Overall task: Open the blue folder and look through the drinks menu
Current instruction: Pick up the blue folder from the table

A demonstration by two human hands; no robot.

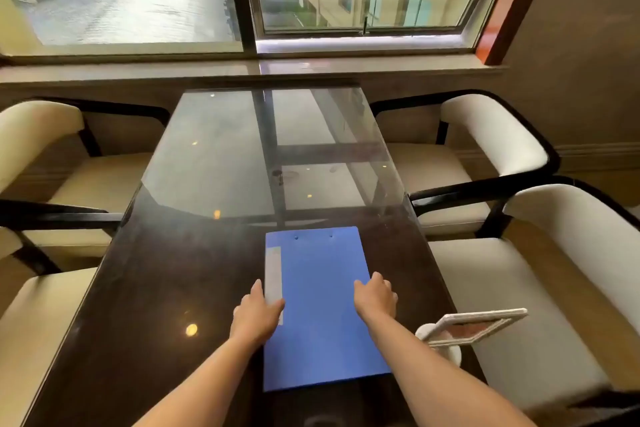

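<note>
The blue folder [322,308] lies closed and flat on the dark glossy table [156,288], with a pale label strip along its left side. My left hand [258,314] rests on the folder's left edge, fingers together over the label strip. My right hand [375,298] is at the folder's right edge, its fingers curled over that edge. Whether the fingers are under the cover I cannot tell. No menu pages are visible.
A white framed sign on a round stand [464,328] sits at the table's right edge, close to my right forearm. Cream armchairs [540,274] flank both sides of the table. A window sill [242,69] and window lie beyond the far end.
</note>
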